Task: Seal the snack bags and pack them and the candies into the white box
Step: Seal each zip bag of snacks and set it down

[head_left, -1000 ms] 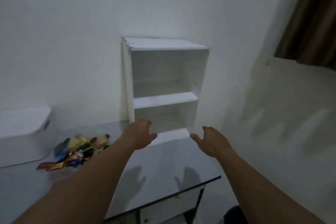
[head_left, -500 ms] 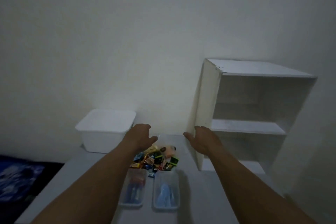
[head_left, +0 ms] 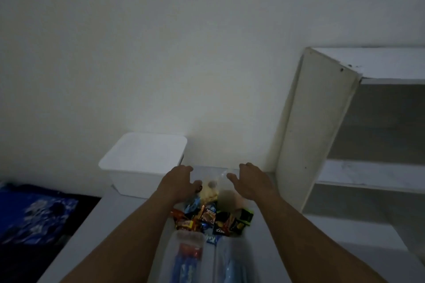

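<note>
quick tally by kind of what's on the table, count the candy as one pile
White box: 1
Clear snack bags: 2, possibly more, blurred
Candy pile: 1
Clear trays: 2
White shelf unit: 1
Total: 7

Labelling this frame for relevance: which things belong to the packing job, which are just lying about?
Job:
white box
candies pile
clear snack bags
left hand and right hand, both open, empty

Lying about:
white shelf unit
two clear trays
blue cloth
</note>
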`<action>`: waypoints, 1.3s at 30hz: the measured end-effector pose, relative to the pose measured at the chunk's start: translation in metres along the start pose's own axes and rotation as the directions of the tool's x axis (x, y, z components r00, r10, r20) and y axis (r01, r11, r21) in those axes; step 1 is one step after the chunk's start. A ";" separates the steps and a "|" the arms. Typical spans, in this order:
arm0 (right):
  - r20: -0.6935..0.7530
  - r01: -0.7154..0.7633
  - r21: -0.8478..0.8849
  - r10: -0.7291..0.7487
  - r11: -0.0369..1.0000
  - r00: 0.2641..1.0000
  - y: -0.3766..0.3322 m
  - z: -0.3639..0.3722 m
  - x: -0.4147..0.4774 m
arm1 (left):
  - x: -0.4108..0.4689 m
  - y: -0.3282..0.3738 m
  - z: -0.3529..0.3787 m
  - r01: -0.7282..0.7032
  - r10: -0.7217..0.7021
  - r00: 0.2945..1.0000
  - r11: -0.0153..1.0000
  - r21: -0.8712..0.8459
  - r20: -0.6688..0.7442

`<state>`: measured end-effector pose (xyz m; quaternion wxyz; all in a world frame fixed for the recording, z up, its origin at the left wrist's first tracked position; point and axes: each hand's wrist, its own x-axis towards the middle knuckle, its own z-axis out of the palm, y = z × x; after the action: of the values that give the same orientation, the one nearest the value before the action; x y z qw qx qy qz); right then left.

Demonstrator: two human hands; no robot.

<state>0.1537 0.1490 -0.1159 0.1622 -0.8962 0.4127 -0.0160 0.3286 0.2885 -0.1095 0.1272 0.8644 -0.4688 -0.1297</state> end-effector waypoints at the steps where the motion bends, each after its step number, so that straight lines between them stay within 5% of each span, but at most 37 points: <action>1: 0.016 0.000 0.003 0.000 1.000 1.000 0.002 0.009 0.011 | 0.008 -0.004 0.007 0.009 -0.009 1.000 1.000 -0.010 0.013; 20: 0.165 -0.124 0.157 0.098 0.980 0.981 -0.007 0.139 0.126 | 0.179 -0.048 0.134 -0.117 0.126 0.985 0.990 -0.082 0.114; 25: 0.175 -0.294 0.400 0.243 0.868 0.954 -0.004 0.150 0.133 | 0.195 -0.050 0.137 -0.103 0.105 0.983 0.995 -0.015 0.152; 39: 0.209 -0.309 0.760 0.235 0.572 0.949 -0.026 0.073 0.088 | 0.163 -0.034 0.033 -0.110 0.124 0.985 0.988 -0.112 0.123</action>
<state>0.2421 0.1193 -0.1863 0.5546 -0.6601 0.4893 -0.1313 0.4300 0.1659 -0.1690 0.1491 0.8174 -0.5185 -0.2020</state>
